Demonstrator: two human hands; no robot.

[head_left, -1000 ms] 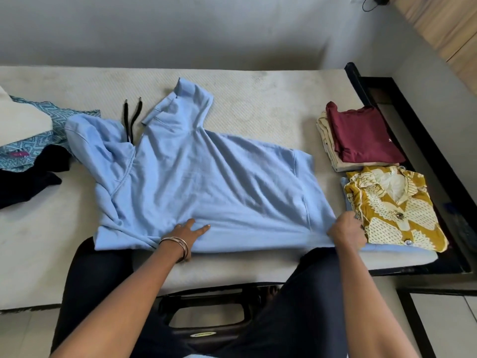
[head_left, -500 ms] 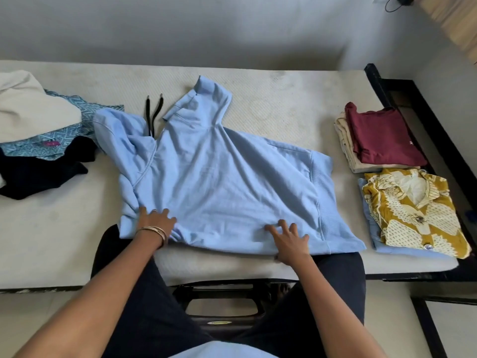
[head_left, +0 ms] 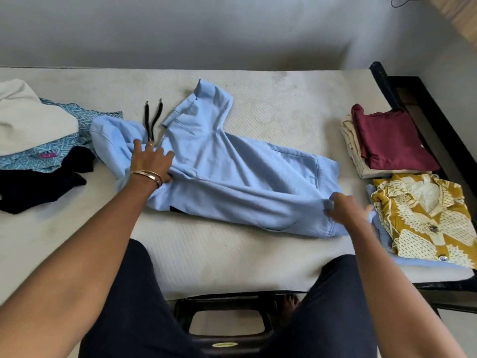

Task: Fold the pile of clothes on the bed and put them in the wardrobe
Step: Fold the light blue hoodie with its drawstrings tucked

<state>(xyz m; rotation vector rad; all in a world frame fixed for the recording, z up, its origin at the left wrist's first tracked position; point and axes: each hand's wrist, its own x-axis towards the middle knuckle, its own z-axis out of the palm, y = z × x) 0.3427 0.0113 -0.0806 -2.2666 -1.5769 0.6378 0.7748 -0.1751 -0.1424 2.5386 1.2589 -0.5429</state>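
- Light blue hoodie (head_left: pixel 232 182) lies across the middle of the bed (head_left: pixel 284 104), near edge folded up over its body.
- Left hand (head_left: pixel 151 161) presses flat, fingers spread, at the hood end.
- Right hand (head_left: pixel 346 208) pinches the hem end, beside the mustard shirt (head_left: pixel 426 220) at the bed's right edge.
- Unfolded clothes (head_left: pixel 38 140) sit at the left edge.

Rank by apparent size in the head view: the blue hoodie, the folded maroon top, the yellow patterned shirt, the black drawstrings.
1. Blue hoodie, clearly largest.
2. Yellow patterned shirt and folded maroon top: similar; the shirt is nearer the camera, so unranked.
3. Black drawstrings, smallest.
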